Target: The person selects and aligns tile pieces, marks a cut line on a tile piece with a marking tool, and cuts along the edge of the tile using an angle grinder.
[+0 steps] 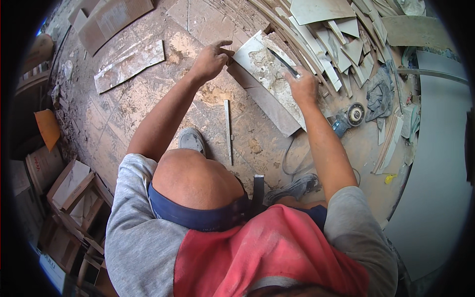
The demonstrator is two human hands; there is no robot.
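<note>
- Here, the tile (264, 67) lay tilted on the dusty floor (148, 99), just ahead of the person's knee (195, 178).
- The left hand (213, 59) pinched the tile's near-left edge, fingers curled together on it.
- The right hand (303, 85) clamped a dark blade (283, 62) flat against the tile's crusted face.
- Scraping probably went best in shallow strokes, with the left hand bracing firmly.

Matt ceramic tile (262, 67) crusted with rough mortar; dusty concrete floor (143, 104).
</note>
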